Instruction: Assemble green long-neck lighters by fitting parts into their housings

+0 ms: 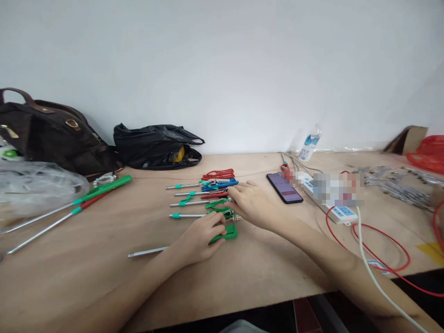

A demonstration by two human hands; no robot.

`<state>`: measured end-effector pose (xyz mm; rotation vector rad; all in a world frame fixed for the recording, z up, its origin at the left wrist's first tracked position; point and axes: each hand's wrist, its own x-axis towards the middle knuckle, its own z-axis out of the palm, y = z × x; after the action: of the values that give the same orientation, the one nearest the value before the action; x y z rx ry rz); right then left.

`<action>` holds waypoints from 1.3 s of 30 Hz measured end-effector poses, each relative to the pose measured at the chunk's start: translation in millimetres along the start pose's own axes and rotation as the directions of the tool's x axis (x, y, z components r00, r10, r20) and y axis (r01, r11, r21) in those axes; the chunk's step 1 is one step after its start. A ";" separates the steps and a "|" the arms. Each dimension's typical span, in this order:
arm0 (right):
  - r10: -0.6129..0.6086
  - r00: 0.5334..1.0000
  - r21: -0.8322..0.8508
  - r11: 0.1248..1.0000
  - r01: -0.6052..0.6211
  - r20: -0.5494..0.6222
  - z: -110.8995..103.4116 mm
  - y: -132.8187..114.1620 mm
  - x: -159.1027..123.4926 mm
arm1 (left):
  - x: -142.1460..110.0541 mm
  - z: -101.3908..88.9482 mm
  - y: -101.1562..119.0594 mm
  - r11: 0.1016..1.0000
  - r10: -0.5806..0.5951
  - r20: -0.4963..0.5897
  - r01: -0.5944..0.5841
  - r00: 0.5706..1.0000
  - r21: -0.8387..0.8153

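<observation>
My left hand (203, 233) is wrapped round a green plastic handle (231, 232), which lies on the table with its slotted end to the right. A bare metal rod (147, 252) sticks out to the left beyond that wrist. My right hand (255, 206) is just above and behind the handle, fingers bent over the near end of a row of similar tools. Its fingertips look pinched, with something thin below them that I cannot make out. In the row are metal rods with teal bands (176, 216), green handles (218, 203), a blue handle (220, 186) and red handles (218, 174).
Two longer rods with green and red grips (107, 187) lie left, beside a clear plastic bag (38, 189). A black bag (156, 145) and brown bag (58, 134) line the wall. Rightward are a phone (284, 188), power strip (342, 213), red cable (381, 230) and metal parts (405, 192).
</observation>
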<state>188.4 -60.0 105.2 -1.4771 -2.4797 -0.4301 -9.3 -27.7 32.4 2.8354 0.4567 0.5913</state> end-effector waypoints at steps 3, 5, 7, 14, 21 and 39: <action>0.041 0.999 0.008 0.999 -0.041 0.015 4.8 -1.5 -0.3 | 7.8 -3.2 6.3 0.985 -0.136 -0.064 0.128 0.989 -0.117; 0.039 0.999 -0.012 0.999 -0.039 0.019 5.9 -3.3 0.1 | 16.9 -4.5 10.8 0.947 -0.248 -0.103 0.218 0.963 -0.237; 0.034 0.999 -0.031 0.999 -0.033 0.020 5.1 -5.7 0.6 | 27.2 -3.4 14.2 0.896 -0.321 -0.123 0.260 0.939 -0.359; -0.014 1.000 0.081 0.997 0.012 0.020 -15.0 -9.4 -6.9 | 46.4 7.7 15.6 0.814 -0.345 -0.215 0.177 0.914 -0.554; -0.175 0.985 0.277 0.946 0.167 0.003 -21.9 2.1 -10.4 | 40.4 10.5 10.3 0.836 -0.337 -0.211 0.189 0.917 -0.515; -0.103 0.989 -0.124 0.986 0.116 0.108 -11.8 -0.4 -12.3 | 32.3 28.9 0.3 0.798 -0.301 0.064 0.289 0.951 -0.529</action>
<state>194.3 -74.5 112.1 -1.4480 -2.6683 -0.5598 31.1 -21.0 18.0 2.1716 0.6139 0.5778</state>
